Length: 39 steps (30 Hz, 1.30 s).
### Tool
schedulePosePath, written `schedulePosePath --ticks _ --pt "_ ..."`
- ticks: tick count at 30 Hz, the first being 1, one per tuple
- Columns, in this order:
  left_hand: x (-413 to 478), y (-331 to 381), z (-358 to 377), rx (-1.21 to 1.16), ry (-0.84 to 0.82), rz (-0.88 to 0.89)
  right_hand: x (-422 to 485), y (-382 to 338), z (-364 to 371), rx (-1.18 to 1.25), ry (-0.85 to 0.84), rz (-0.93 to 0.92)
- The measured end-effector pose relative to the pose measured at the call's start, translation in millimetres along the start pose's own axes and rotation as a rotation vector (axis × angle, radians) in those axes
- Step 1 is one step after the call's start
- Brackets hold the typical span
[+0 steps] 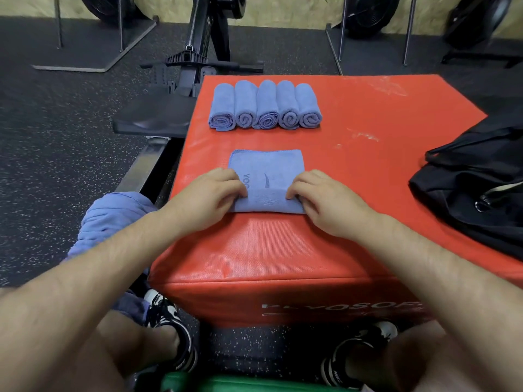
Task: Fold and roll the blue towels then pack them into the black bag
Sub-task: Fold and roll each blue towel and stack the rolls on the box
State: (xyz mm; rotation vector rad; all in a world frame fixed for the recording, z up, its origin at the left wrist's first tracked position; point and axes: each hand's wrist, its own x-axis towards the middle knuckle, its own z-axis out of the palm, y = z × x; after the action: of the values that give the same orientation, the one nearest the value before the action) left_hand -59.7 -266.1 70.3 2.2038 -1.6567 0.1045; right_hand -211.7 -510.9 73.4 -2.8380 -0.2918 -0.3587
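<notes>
I am at the start of a roll. The towel [266, 165] lies folded flat on the red bench [368, 123] in front of me. Its near edge is turned over into a first short lap. My left grip [215, 193] is clamped on the left end of that lap and my right grip [325, 196] on the right end. The fingers curl over the top; the thumbs are hidden.

I judge the first turn matters most. It should be small and tight with both ends level, or the roll will cone out to one side. Both grips should go forward together, pressing down lightly so the cloth does not slide on the slick bench. The side edges ought to stack on themselves.

Five rolls [264, 106] sit touching in a row on the far part of the bench, and this one can join them. The bag [475, 193] lies at my right, well apart. A heap [113, 219] of blue cloth, more towels I judge, lies off the bench at my left.
</notes>
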Motion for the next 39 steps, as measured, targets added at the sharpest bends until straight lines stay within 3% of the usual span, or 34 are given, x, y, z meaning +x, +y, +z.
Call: schedulePosePath --ticks 5,8,11,15,18,27,32,39 --pt "-2.3 -10.3 1.1 0.099 -0.044 -0.016 -0.2 6.7 2.4 -0.124 -0.115 0.052" --pt "-0.3 -10.2 1.0 0.076 -0.052 -0.048 4.4 6.4 2.0 -0.073 -0.097 0.079" --pt "0.3 -6.1 -5.7 -0.035 -0.059 -0.095 5.8 1.5 -8.7 0.054 -0.114 0.129" --pt "-2.4 -2.0 -13.4 -0.304 -0.162 -0.301 5.3 0.3 -21.0 0.220 -0.247 0.207" --pt "-2.7 -2.8 -9.3 -0.363 -0.177 -0.309 4.6 2.0 -16.7 0.251 -0.252 0.254" --pt "14.2 -2.1 -1.6 -0.068 0.075 -0.044 9.2 -1.9 -2.8 0.013 0.028 0.073" --pt "16.9 -11.8 -1.1 0.087 -0.065 -0.093 14.6 1.1 -0.5 -0.130 -0.062 0.103" --pt "35.8 -10.8 -8.6 0.107 -0.253 -0.196 28.9 6.4 -8.0 0.037 -0.154 0.180"
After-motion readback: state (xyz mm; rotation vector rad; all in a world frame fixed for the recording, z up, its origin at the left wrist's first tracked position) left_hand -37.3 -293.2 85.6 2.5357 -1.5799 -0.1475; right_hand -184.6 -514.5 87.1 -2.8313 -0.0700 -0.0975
